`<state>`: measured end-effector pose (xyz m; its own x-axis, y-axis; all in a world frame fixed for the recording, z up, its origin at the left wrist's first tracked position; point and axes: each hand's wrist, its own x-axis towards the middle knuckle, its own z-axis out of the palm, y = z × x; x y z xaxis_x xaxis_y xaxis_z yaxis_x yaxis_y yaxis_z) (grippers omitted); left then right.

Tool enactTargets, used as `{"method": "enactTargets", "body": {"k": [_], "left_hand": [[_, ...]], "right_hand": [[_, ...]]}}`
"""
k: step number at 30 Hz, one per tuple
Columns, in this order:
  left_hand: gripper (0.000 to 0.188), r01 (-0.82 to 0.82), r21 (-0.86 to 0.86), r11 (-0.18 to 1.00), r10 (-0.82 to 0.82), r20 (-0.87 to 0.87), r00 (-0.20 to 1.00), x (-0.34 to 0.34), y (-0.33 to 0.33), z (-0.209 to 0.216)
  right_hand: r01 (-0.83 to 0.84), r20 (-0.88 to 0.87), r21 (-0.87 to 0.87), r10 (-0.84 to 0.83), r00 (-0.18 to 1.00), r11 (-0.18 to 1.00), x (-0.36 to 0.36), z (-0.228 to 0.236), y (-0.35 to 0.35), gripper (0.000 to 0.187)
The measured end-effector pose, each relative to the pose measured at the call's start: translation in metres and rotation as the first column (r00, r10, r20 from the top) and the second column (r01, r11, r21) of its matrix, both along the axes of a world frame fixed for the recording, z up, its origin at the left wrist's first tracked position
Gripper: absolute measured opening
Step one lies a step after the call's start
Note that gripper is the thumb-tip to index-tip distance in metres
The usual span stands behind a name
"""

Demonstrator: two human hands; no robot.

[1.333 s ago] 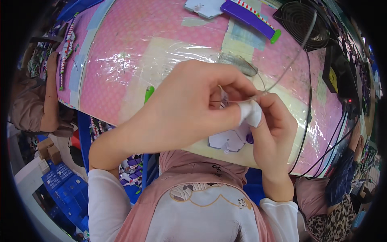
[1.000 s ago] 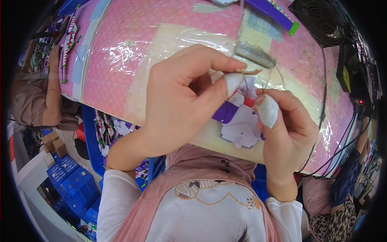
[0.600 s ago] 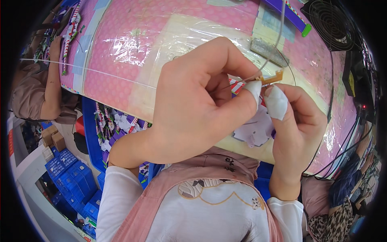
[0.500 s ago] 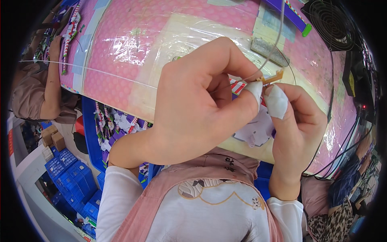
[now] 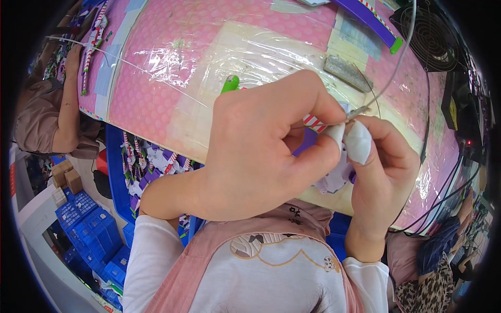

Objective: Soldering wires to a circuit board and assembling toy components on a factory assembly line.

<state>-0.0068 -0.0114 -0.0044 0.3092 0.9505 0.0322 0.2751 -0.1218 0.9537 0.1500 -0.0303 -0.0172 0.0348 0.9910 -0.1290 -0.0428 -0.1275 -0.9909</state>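
My left hand (image 5: pixel 266 151) is closed in a pinch on a thin white cord (image 5: pixel 399 68), which runs down from the upper right to the fingertips. White wrapping covers its thumb tip. Close beside it my right hand (image 5: pixel 383 161) is also closed, thumb and index finger nearly meeting the left fingertips; its thumb has a white cover (image 5: pixel 358 142). What the right fingers pinch is small and mostly hidden. Beneath both hands lies a white and purple piece (image 5: pixel 334 177), partly covered, with a red-and-white striped strip (image 5: pixel 314 122). A green tip (image 5: pixel 230 84) sticks out behind my left hand.
A grey block (image 5: pixel 347 73) lies beyond my hands, near a curved purple strip (image 5: pixel 370 23) with a green end. A black fan (image 5: pixel 425 31) stands far right, with dark cables below. A blue bin (image 5: pixel 117 177) of striped pieces sits left. Another person's arm (image 5: pixel 66 109) is far left.
Both hands have shifted slightly, the left one down and right. The cord now slants further right. The brass-coloured bit at the fingertips is now mostly hidden, and the green tip shows more.
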Motion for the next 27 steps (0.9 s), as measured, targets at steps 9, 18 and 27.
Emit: {"method": "enactTargets", "body": {"k": [9,18,27], "left_hand": [[0.024,0.1,0.641,0.761,0.117,-0.286,0.951,0.009,-0.003,-0.015],[0.021,0.138,0.511,0.848,0.051,-0.339,0.939,0.007,0.008,-0.003],[0.015,0.186,0.229,0.956,-0.114,-0.297,0.948,0.003,0.029,0.006]], "right_hand": [[-0.09,-0.101,-0.001,0.09,0.991,0.996,0.013,-0.003,-0.005,0.018],[-0.058,0.27,0.039,0.046,0.962,0.998,0.007,-0.006,0.0,0.021],[0.023,0.545,0.107,-0.077,0.835,0.994,0.046,-0.005,0.009,0.025]]}}
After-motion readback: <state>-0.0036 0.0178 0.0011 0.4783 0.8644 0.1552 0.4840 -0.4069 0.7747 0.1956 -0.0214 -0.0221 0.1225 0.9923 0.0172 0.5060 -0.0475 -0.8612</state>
